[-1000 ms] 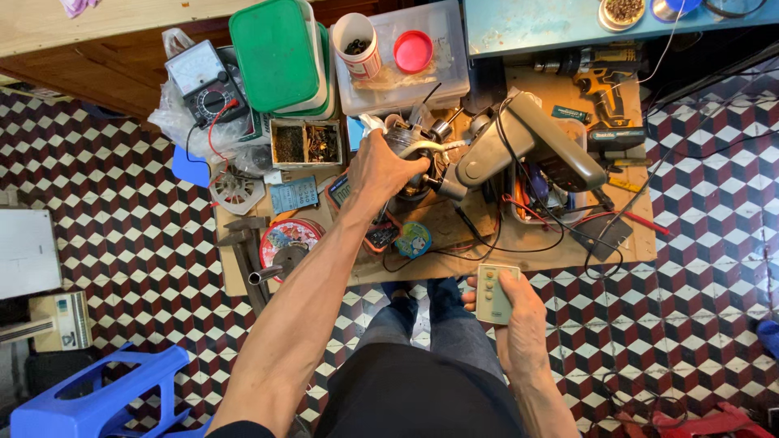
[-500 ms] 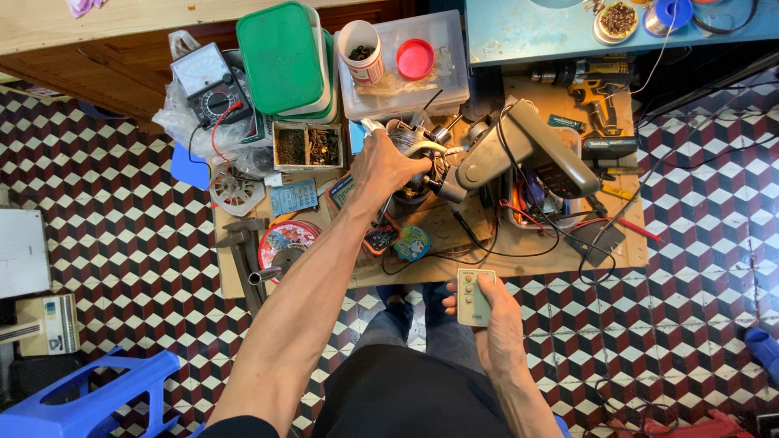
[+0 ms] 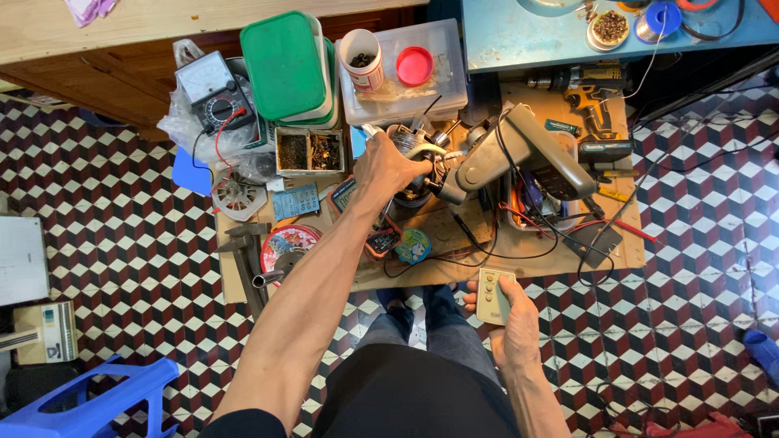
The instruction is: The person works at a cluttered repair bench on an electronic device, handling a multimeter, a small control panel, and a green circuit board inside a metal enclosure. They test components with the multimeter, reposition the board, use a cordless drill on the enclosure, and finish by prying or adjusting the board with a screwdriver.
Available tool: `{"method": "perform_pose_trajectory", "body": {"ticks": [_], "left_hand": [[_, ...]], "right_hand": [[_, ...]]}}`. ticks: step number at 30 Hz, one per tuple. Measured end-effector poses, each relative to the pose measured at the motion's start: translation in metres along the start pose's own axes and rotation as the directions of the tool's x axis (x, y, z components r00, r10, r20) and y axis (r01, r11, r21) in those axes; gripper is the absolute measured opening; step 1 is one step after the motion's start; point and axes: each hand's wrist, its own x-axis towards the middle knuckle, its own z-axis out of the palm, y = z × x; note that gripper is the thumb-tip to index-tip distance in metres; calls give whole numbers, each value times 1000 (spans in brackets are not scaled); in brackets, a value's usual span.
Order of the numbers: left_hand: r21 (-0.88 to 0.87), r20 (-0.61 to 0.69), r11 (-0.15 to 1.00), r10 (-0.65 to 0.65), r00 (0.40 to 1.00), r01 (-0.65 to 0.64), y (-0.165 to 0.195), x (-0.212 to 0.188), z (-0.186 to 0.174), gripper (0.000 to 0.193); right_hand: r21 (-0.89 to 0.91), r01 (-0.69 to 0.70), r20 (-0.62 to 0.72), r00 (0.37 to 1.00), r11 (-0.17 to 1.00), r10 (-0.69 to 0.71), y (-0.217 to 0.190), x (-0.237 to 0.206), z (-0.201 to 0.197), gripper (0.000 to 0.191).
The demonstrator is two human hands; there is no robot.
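My left hand point(image 3: 388, 169) reaches out over the low wooden worktable point(image 3: 617, 253) and grips a small metal motor part point(image 3: 415, 154) with a curved bracket at the table's middle. Next to it lies a grey fan housing point(image 3: 527, 154) with wires running off it. My right hand point(image 3: 505, 312) is held near my knee, just off the table's front edge, and holds a small beige remote control point(image 3: 493, 295) with its buttons facing up.
A green-lidded box point(image 3: 284, 65), a clear plastic tub point(image 3: 438, 81), a cup of screws point(image 3: 363, 58) and a multimeter point(image 3: 213, 96) crowd the back. A cordless drill point(image 3: 592, 101) lies right. A blue stool point(image 3: 81, 401) stands lower left on the tiled floor.
My right hand with the remote has drifted a little left and nearer the table edge. My left hand stays on the motor part, its grip barely shifted.
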Motion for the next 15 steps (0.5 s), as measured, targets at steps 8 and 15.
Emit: {"method": "perform_pose_trajectory", "body": {"ticks": [8, 15], "left_hand": [[9, 0, 1000, 2, 1000, -2, 0, 0, 1, 97], [5, 2, 1000, 2, 1000, -2, -3, 2, 2, 97]], "right_hand": [[-13, -8, 7, 1000, 1000, 8, 10, 7, -10, 34], [-2, -14, 6, 1000, 1000, 14, 8, 3, -4, 34]]}}
